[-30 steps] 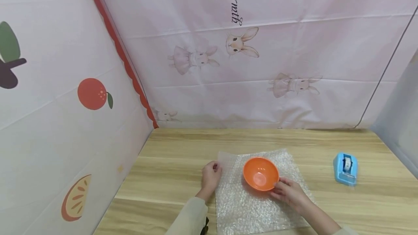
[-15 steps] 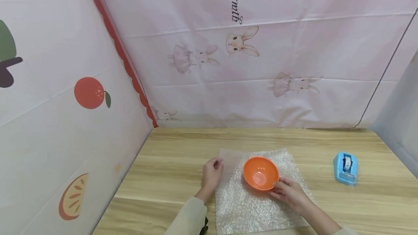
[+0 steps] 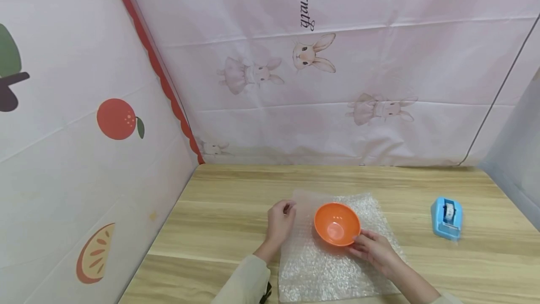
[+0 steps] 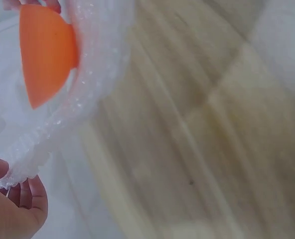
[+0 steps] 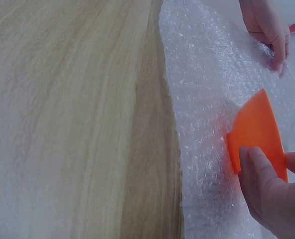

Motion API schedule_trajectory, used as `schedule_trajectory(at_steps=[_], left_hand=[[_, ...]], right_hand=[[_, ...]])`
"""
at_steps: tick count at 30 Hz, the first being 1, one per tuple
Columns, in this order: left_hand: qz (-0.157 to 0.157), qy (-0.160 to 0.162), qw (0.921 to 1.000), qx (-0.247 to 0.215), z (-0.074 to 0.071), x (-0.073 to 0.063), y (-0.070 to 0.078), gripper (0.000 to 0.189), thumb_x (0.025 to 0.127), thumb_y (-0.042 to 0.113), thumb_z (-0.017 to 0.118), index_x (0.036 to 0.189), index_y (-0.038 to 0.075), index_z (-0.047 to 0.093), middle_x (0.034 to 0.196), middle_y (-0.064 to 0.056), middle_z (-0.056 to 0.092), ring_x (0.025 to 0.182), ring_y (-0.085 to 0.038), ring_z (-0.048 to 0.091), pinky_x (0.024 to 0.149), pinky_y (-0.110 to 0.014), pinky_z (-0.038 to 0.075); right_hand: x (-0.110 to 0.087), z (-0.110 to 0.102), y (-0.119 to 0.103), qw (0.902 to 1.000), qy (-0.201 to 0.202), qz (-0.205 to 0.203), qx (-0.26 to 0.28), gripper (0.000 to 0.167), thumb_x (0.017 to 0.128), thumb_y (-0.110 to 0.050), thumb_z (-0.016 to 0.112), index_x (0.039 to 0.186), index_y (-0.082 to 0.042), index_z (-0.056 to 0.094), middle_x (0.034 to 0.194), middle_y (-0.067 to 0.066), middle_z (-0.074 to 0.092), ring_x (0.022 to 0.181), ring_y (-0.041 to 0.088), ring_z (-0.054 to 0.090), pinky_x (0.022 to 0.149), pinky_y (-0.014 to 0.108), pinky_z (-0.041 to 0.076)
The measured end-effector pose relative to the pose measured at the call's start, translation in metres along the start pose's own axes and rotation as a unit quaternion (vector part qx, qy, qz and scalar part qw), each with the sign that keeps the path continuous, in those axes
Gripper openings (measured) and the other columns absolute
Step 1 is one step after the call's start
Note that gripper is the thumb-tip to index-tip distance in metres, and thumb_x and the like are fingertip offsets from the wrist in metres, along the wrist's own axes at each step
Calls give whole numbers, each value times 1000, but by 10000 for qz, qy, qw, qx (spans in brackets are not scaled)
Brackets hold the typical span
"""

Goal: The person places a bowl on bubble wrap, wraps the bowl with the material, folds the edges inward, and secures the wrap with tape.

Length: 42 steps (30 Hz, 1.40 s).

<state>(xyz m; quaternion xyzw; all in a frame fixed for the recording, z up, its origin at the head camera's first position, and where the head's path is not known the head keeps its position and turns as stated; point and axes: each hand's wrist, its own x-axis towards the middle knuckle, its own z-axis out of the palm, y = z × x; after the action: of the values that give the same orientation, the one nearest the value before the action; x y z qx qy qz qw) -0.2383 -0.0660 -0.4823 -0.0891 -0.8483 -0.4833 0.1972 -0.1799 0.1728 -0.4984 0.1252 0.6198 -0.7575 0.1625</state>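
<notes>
An orange bowl (image 3: 336, 223) stands upright on a sheet of bubble wrap (image 3: 325, 276). My right hand (image 3: 377, 249) holds the bowl's near right rim; in the right wrist view the thumb is at the rim and the fingers (image 5: 257, 167) lie along the outer wall. My left hand (image 3: 281, 222) pinches the left edge of the bubble wrap between thumb and fingers. That edge is raised off the table and curves up beside the bowl in the left wrist view, where the left hand (image 4: 18, 201) shows at the lower left.
A blue tape dispenser (image 3: 447, 218) with a roll in it stands to the right on the wooden table (image 3: 236, 186). A pink printed cloth (image 3: 270, 130) hangs behind the table, and a white cloth with fruit prints (image 3: 84, 177) hangs along the left.
My left hand has moved slightly right and away from me, drawing the wrap's lifted left edge toward the bowl. The bowl and my right hand have stayed in place.
</notes>
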Motion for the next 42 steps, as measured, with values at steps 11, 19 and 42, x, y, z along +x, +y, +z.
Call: schedule_trajectory(at_steps=[11,19,42], left_hand=[[608,-493,9969,47,0,3,25,8,80,-3,61,86,-3,66,76,-9,62,69,-12,55,62,-18,48],[694,-1096,9909,345,11,-5,46,9,86,4,60,90,1,68,83,-6,65,75,-9,56,66,-16,48],[432,-2804,9438,1696,41,-19,52,10,84,12,64,90,9,72,90,3,59,78,-4,50,69,-14,46]], right_hand=[[0,-1,1,9999,-89,-46,30,62,91,-1,47,136,22,12,100,15,59,84,14,63,80,32,54],[1,-1,2,9999,-130,-51,38,62,90,-1,47,136,22,12,101,16,60,85,14,63,80,32,54],[-1,0,1,9993,-357,-142,-20,61,91,-3,46,135,23,13,93,8,63,85,14,64,79,30,54]])
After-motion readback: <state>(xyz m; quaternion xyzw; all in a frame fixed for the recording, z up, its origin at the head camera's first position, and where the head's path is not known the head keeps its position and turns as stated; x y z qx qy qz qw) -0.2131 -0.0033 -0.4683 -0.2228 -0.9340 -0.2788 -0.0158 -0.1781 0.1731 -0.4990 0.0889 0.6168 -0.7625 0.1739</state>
